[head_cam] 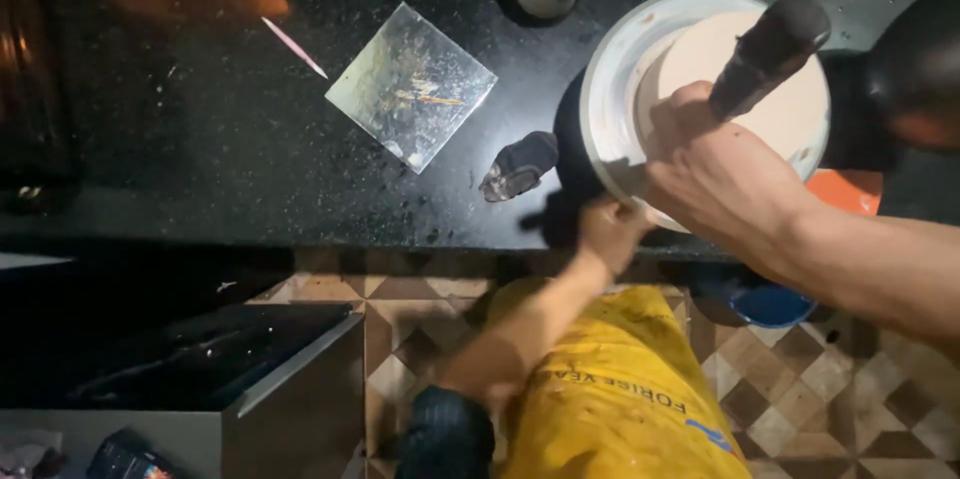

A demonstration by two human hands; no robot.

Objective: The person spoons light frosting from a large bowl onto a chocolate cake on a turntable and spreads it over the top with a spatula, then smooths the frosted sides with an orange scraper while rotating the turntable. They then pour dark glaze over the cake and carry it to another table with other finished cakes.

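Behind bucket [610, 109], left fingers [600, 214] hidden

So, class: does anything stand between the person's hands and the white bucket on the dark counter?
Nothing visible does. The left hand already touches the bucket at its near rim, and the right hand sits over it, gripping a dark handle that goes down into the pale contents.

bare forearms, no sleeves; paint-flecked yellow garment [610, 389] below
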